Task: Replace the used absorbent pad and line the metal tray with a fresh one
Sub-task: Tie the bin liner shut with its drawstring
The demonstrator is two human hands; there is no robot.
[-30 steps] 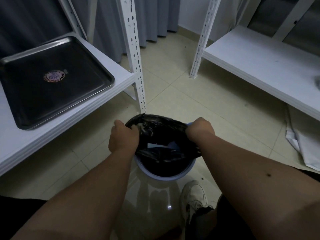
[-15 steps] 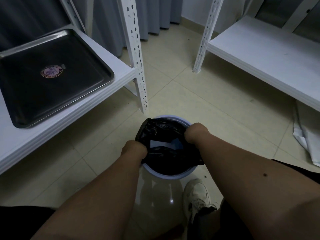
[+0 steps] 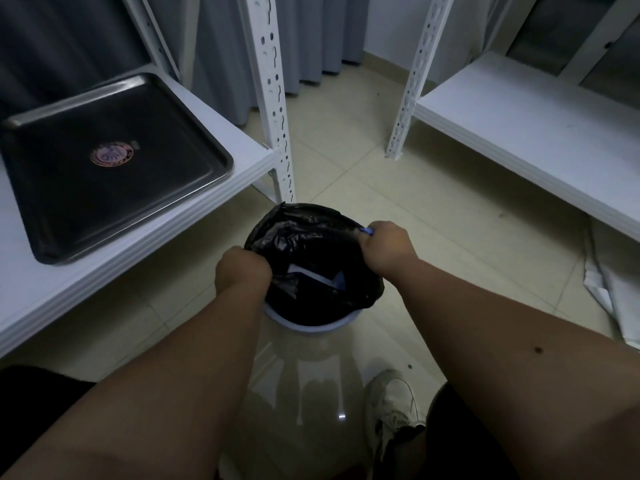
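Note:
The dark metal tray (image 3: 194, 188) lies bare on the white shelf at the left, with a round sticker (image 3: 111, 156) near its middle. On the floor below stands a white bin (image 3: 311, 327) lined with a black bag (image 3: 301, 223). A white and blue folded pad (image 3: 329, 277) shows inside the bag. My left hand (image 3: 242, 271) grips the bag's left edge. My right hand (image 3: 386, 247) grips the bag's right edge at the bin's rim.
A white shelf (image 3: 114, 271) holds the tray, and its perforated post (image 3: 273, 98) stands just behind the bin. Another white shelf (image 3: 536, 133) runs along the right. White sheets (image 3: 616, 289) lie on the floor beneath it. My shoe (image 3: 391, 410) is beside the bin.
My left hand has moved along the bag's left edge, first toward me, then back up a little. The right hand keeps its hold on the right edge.

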